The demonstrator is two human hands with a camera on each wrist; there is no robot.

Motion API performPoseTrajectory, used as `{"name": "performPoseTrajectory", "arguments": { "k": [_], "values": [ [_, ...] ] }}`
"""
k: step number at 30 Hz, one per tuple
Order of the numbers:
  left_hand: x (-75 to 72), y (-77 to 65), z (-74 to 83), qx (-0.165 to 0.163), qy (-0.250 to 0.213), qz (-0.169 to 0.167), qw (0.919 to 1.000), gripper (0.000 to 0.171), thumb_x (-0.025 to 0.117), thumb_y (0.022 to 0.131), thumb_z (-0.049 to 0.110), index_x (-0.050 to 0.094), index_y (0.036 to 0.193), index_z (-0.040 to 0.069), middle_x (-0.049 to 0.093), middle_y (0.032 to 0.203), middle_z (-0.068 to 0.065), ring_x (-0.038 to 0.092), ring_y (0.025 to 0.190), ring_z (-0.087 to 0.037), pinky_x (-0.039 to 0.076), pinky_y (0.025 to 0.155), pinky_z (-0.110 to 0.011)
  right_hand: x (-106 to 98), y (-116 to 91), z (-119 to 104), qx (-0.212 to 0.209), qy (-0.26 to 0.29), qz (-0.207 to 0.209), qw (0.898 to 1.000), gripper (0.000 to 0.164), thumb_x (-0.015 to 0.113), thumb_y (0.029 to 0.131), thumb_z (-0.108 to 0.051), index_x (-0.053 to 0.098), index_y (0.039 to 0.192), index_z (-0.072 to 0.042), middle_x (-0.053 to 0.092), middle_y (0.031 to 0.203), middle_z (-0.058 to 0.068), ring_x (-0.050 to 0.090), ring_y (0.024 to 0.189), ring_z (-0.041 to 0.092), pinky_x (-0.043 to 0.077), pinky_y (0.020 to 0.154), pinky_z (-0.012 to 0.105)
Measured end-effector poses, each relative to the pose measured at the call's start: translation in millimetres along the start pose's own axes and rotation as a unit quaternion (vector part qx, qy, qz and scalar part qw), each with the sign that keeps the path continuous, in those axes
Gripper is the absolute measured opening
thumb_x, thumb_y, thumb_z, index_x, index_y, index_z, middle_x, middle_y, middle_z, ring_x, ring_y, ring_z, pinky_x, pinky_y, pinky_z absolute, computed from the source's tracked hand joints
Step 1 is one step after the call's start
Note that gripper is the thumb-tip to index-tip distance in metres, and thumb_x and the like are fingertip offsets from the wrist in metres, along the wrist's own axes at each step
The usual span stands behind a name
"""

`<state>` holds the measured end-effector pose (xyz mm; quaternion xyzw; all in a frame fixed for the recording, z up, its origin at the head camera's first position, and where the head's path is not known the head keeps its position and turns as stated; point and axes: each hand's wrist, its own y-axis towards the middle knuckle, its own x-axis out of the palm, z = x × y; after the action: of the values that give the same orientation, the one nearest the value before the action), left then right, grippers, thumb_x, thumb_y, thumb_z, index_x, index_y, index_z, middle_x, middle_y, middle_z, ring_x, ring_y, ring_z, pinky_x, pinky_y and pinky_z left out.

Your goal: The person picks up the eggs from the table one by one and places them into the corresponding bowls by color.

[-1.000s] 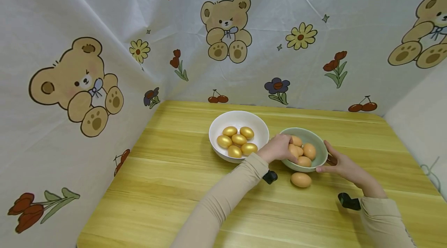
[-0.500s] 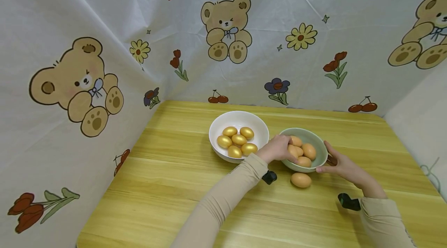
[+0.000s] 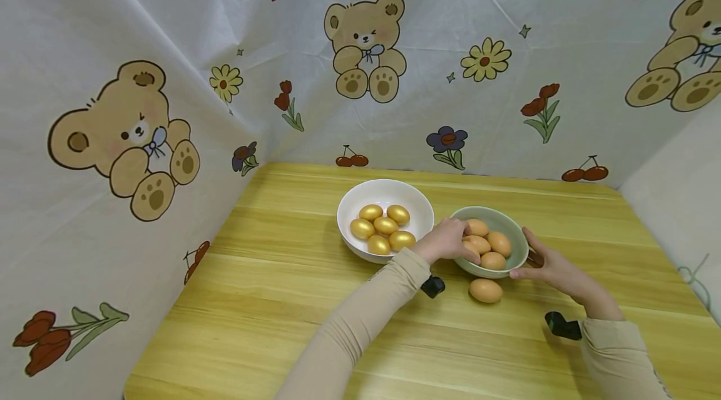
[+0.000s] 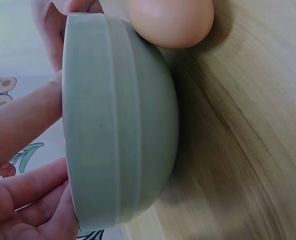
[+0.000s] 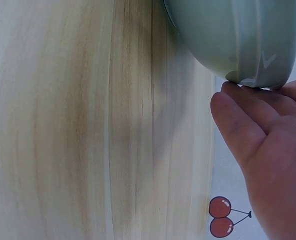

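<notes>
A pale green bowl [image 3: 515, 225] holds several brown eggs [image 3: 499, 243]. My left hand [image 3: 445, 240] reaches over its left rim, thumb and fingers around a brown egg [image 3: 471, 252] just inside; the fingers partly hide that egg. At the bowl's right side, my right hand [image 3: 554, 270] holds the wall, with the thumb in front and the fingers behind. The right wrist view has the fingers [image 5: 238, 120] touching the bowl's side. In the left wrist view the bowl [image 4: 117, 125] hides the left fingertips. One more egg [image 3: 485, 291] lies on the table before the bowl.
A white bowl [image 3: 419, 200] with several golden eggs [image 3: 385, 226] stands left of the green bowl, close to my left wrist. The wooden table [image 3: 270, 300] ends at a printed bear cloth [image 3: 405, 124] behind and at the left.
The egg at my left fingers has shifted slightly toward the bowl's left front, and the eggs beside it now show more. My right hand and the egg on the table stay put.
</notes>
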<state>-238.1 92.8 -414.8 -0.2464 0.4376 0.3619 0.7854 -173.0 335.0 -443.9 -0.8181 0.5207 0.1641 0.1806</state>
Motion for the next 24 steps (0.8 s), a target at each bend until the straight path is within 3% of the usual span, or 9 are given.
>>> {"name": "performPoseTrajectory", "arguments": {
  "k": [14,24],
  "values": [
    [1.4,-0.3,-0.3,-0.010,-0.023,0.007,0.9997,0.055,0.081,0.070,0.039,0.062,0.113,0.009,0.061,0.105,0.002,0.050,0.096,-0.011,0.040,0.070,-0.017,-0.2,0.1,1.4,-0.002,-0.004,0.002,1.000,0.100,0.067,0.086,-0.012,-0.015,0.144,0.001,-0.003,0.146,0.034,0.016,0.126,0.053,0.039,0.081,0.011],
    [3.9,-1.4,-4.3,0.009,-0.054,0.023,0.9982,0.053,0.081,0.070,0.035,0.062,0.111,0.007,0.062,0.105,0.000,0.051,0.092,-0.008,0.039,0.072,-0.013,-0.3,0.0,2.3,-0.003,-0.001,0.001,1.000,0.100,0.067,0.086,-0.012,-0.014,0.144,0.000,-0.003,0.146,0.033,0.016,0.127,0.052,0.038,0.082,0.010]
  ]
}}
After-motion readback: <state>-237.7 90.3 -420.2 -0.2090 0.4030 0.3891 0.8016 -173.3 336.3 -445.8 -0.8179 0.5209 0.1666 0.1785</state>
